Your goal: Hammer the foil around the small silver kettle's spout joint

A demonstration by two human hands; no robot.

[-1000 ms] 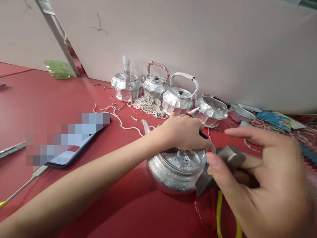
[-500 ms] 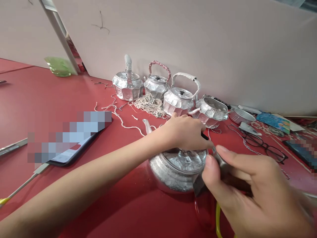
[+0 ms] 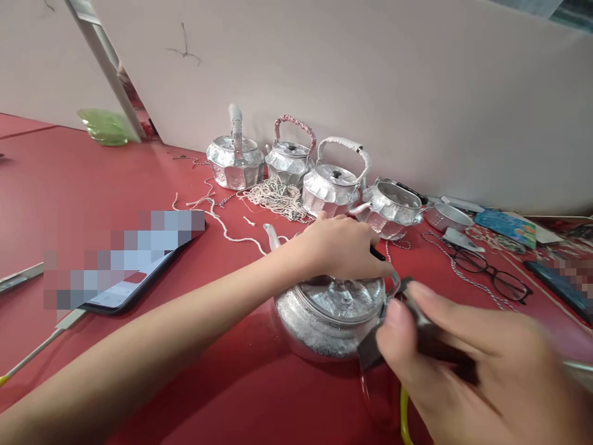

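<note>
A silver kettle [image 3: 324, 327] with a hammered lid stands on the red table in front of me. My left hand [image 3: 347, 247] reaches across its top, fingers curled round the kettle's handle, which is mostly hidden; a black bit shows by the fingers, and a bare metal loop emerges beside them. Close to the kettle's right side, my right hand [image 3: 477, 364] is closed on a dark metal tool [image 3: 428, 330], pinched between thumb and forefinger. Its kind is unclear, as blur and fingers cover much of it. Below it shows a yellow curved handle [image 3: 405, 414].
Several silver kettles [image 3: 331, 191] line the wall, with a heap of cord [image 3: 278, 199] before them. On the left lie a phone [image 3: 120, 293] and a yellow-ended tool [image 3: 34, 352]. Glasses [image 3: 491, 272], a strainer [image 3: 448, 216] and another phone [image 3: 558, 290] are to the right.
The dark tool has shifted and turned slightly in my right hand at the kettle's handle end. My left hand keeps its grip. The whole view has moved a little.
</note>
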